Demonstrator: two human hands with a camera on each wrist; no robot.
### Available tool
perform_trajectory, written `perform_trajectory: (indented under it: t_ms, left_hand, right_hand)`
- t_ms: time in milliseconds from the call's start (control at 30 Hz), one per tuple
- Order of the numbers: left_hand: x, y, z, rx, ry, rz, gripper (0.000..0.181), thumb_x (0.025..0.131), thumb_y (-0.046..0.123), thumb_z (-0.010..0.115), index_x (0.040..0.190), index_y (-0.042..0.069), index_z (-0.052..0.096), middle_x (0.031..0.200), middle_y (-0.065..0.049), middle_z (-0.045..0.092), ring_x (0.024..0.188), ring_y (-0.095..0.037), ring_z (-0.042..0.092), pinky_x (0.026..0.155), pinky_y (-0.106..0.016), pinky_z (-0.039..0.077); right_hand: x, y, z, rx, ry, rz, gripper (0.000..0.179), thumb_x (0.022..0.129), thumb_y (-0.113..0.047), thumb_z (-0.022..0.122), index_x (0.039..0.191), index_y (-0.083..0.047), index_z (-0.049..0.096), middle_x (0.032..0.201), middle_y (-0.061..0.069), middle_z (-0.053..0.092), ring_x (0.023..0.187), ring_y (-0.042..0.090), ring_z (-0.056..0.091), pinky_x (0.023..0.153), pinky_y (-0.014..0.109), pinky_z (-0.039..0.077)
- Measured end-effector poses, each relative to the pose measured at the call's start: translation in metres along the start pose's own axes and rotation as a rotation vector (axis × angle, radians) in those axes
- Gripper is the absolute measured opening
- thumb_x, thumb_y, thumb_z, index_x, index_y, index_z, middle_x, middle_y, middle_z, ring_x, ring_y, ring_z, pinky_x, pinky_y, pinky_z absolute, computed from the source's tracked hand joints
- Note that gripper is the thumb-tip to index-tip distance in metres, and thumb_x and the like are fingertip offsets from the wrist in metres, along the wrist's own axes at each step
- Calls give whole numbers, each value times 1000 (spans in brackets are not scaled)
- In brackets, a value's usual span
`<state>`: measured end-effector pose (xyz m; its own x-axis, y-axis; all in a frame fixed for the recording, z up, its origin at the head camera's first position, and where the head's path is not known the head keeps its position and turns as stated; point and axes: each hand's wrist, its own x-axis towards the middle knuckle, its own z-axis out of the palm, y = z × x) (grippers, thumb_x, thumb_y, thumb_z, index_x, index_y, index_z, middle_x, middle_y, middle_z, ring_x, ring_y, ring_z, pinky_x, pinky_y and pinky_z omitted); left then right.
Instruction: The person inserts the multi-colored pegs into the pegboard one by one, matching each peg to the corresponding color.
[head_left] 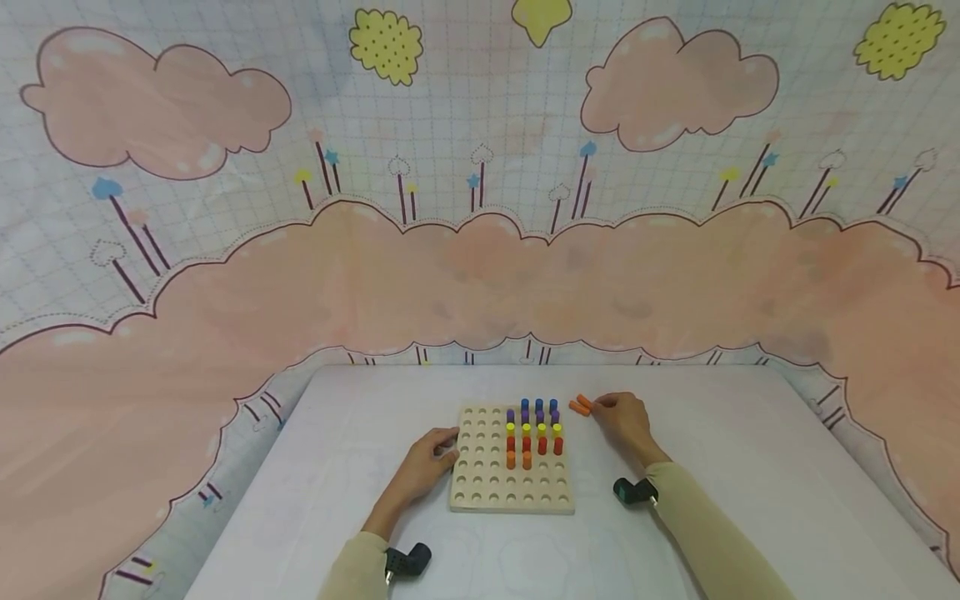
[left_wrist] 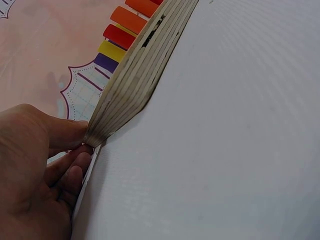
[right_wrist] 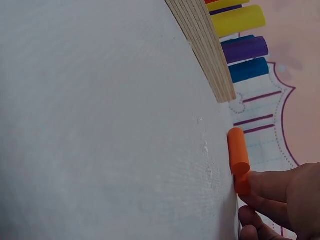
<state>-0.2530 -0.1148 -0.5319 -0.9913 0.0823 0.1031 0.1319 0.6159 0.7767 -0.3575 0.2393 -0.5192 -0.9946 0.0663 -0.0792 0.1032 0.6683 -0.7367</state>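
A square wooden pegboard (head_left: 480, 503) lies on the table with coloured pegs upright in its right half. My left hand (head_left: 429, 457) is at the board's left side, fingertips touching its edge; in the left wrist view the thumb and fingers meet a corner of the board (left_wrist: 125, 95). Beyond the board's far right corner, my right hand (head_left: 624, 421) pinches an orange peg (right_wrist: 243, 184) between thumb and finger, low over the table. Another orange peg (right_wrist: 238, 149) lies right against it. Two more orange pegs (head_left: 527, 460) stand side by side in the board.
Rows of blue pegs (head_left: 539, 405), purple pegs, yellow pegs (head_left: 542, 430) and red pegs (head_left: 542, 446) stand behind the orange ones. Bare holes show on the left and along the front. A white cloth (head_left: 300, 500) covers the table, and a patterned curtain (head_left: 480, 275) hangs behind.
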Motion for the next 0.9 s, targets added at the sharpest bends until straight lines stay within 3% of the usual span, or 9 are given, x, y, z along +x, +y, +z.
perform_trajectory:
  t_ms: [267,467,633,733,900]
  left_hand:
    - [-2,-3,1,-1,8,14,41,95,11,63,135,6,58,126,-8,63,112,-24,59,97,-46,49]
    - [-2,-3,2,4,8,13,41,95,11,63,135,7,58,127,-8,63,113,-24,59,98,-46,49]
    - [-3,-3,1,-4,8,16,41,95,12,63,135,7,58,127,-9,63,114,-26,59,99,-47,48]
    - [-3,-5,1,-2,10,22,41,95,12,62,136,7,58,128,-9,63,115,-26,59,100,-46,48]
    - [-3,-7,2,-2,11,28,41,95,12,63,135,6,58,127,-9,63,114,-26,59,99,-46,49]
  right_hand:
    - [-5,4,-1,-19,68,-39,28,95,-21,61,111,0,71,111,19,68,102,33,59,89,48,49]
    - [-9,6,-7,29,93,-43,30,98,-22,57,116,-2,68,118,19,67,107,33,59,95,49,50]
    - [-14,9,-14,80,135,-122,24,97,-16,59,109,1,69,106,20,70,87,26,65,73,32,54]
    - [-15,12,-18,144,115,-131,24,97,-15,59,110,2,68,106,21,69,76,20,64,62,24,50]
    - [-16,16,-19,188,86,-88,27,96,-17,59,117,-2,67,117,20,67,79,16,64,67,23,53]
